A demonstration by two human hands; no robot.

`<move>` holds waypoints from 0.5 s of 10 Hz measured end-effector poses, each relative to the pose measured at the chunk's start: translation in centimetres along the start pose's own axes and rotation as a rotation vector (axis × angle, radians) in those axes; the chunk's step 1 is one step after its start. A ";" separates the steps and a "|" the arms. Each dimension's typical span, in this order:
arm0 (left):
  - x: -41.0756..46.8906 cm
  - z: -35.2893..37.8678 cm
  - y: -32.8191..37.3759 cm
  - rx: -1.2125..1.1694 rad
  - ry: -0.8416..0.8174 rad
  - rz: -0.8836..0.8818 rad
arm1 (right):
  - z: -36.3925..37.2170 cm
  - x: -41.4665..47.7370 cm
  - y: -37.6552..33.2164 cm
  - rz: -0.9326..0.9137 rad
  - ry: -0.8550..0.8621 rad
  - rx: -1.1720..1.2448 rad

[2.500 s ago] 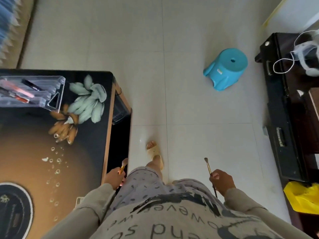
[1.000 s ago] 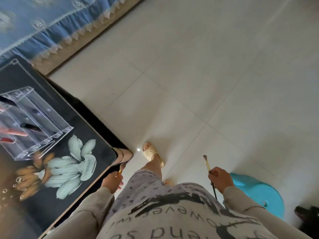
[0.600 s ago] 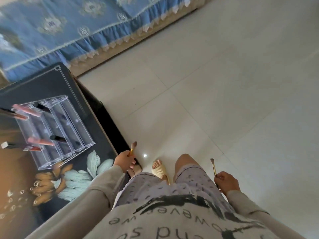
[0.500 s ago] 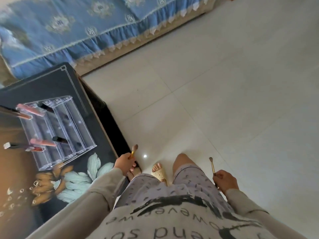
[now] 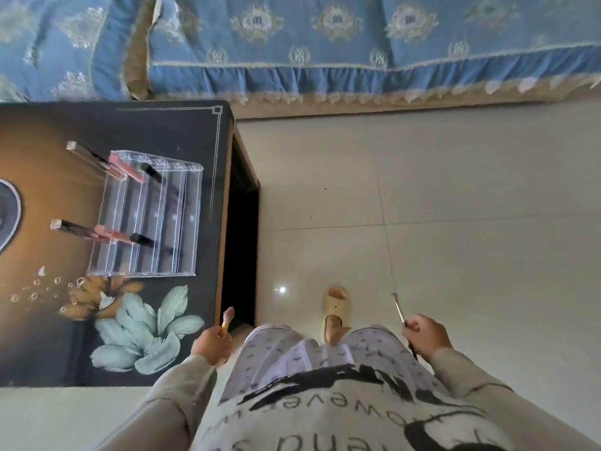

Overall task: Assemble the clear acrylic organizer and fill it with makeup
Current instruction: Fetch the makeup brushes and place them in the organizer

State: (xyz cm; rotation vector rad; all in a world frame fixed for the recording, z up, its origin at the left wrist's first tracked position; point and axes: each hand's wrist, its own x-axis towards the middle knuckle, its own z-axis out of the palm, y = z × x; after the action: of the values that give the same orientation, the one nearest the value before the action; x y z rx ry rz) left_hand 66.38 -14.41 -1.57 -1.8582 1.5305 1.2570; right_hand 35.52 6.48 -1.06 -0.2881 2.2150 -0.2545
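The clear acrylic organizer (image 5: pixel 162 219) stands on the dark flower-printed table (image 5: pixel 182 125), stepped in several rows. Several pink and black lip-gloss tubes (image 5: pixel 107 234) stick out of its left rows. My left hand (image 5: pixel 211 346) grips a short makeup brush with a pink tip (image 5: pixel 226 319), just off the table's right front corner. My right hand (image 5: pixel 426 335) grips a thin long-handled brush (image 5: pixel 399 312) over the floor, far right of the table. Both hands are well below the organizer in the view.
A sofa with a blue patterned cover (image 5: pixel 325 43) runs along the top. Pale floor tiles (image 5: pixel 455 206) fill the right side. My sandalled foot (image 5: pixel 336 309) stands beside the table's dark open side (image 5: pixel 240 239). A round dark mat (image 5: pixel 8 216) lies at the table's left edge.
My view has swung round so the table lies square on the left and the sofa fills the top. Both hands keep their brushes; the blue stool is out of view.
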 end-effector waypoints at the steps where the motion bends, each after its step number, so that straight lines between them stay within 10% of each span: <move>1: -0.9 1.7 0.7 -0.115 0.030 -0.076 | -3.0 3.6 -3.6 -0.101 0.001 -0.108; 5: 0.3 2.7 5.1 -0.312 0.035 -0.171 | -6.1 11.1 -15.2 -0.269 -0.140 -0.385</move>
State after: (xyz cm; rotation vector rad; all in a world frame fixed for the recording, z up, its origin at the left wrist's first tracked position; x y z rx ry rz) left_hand 60.65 -13.99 -2.11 -2.1625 1.2136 1.4536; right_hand 25.87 -10.79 -1.31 -0.7931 2.0717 0.0515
